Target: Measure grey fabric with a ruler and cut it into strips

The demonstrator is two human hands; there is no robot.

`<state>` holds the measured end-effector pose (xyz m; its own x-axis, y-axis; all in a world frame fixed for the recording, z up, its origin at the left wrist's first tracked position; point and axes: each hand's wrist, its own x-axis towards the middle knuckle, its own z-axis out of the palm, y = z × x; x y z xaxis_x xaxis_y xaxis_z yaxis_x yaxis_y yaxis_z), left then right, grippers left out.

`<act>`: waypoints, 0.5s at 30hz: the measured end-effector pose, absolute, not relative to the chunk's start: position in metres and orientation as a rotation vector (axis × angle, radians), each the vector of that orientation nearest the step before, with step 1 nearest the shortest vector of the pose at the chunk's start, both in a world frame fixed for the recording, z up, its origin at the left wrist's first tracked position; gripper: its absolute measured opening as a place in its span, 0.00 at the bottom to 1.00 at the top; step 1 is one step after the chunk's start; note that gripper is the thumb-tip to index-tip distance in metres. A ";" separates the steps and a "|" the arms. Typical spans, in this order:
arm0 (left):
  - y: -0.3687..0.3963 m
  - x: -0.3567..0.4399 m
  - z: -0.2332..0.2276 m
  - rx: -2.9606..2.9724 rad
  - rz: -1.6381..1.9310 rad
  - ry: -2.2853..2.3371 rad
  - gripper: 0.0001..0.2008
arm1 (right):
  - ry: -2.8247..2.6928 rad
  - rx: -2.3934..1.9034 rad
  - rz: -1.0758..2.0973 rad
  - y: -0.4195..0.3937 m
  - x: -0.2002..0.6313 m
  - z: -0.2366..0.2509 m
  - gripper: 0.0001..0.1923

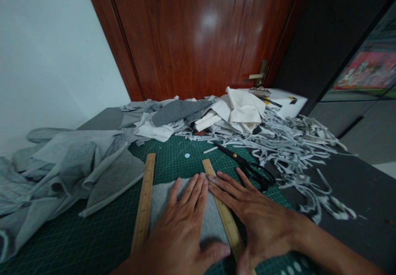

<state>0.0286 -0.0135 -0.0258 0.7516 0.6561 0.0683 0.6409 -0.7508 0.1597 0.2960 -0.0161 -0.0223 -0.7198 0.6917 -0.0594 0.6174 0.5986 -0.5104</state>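
Room: wooden door (198, 36) is standing at the far side, white wall to the left, dark cabinet to the right.
Surface: green cutting mat (77, 242) is covering the near part of a dark table (365, 192).
Cloth: grey cloth piece (161, 198) is lying flat on the mat at near centre, between two rulers, its long axis running near to far.
Left hand: left hand (182, 225) is lying spread and flat on the cloth, fingers pointing far, gripping nothing.
Right hand: right hand (256, 217) is pressing flat, fingers spread, across the right ruler (224, 213), fingertips reaching the cloth edge.
Rulers: left ruler (144, 203) is lying just left of the cloth, pointing far; the right one is slanting far-left to near-right.
Handling: the cloth is looking soft, light and limp, likely to wrinkle or slide, so flat palms or an edge pinch would suit; the rulers are looking stiff.
Scissors: scissors (247, 165) are lying just far-right of the right hand, blades pointing far-left.
Heaps: grey fabric (71, 172) is piling at the left, white fabric (238, 110) at the far side, strips (297, 143) at the right.
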 end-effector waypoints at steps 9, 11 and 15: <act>-0.013 0.028 -0.031 2.853 0.287 1.061 0.44 | -2.688 -1.122 0.715 -0.018 0.297 -0.021 0.78; -0.014 0.028 -0.031 2.851 0.289 1.064 0.44 | -2.688 -1.134 0.714 -0.018 0.296 -0.020 0.78; -0.014 0.029 -0.027 2.830 0.219 1.077 0.43 | -2.684 -1.163 0.720 -0.018 0.295 -0.022 0.78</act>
<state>0.0293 -0.0143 -0.0268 0.7385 0.6673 0.0969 0.6521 -0.7433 0.1491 0.2949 -0.0184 -0.0221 -0.6948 0.7159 -0.0688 0.6542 0.5894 -0.4740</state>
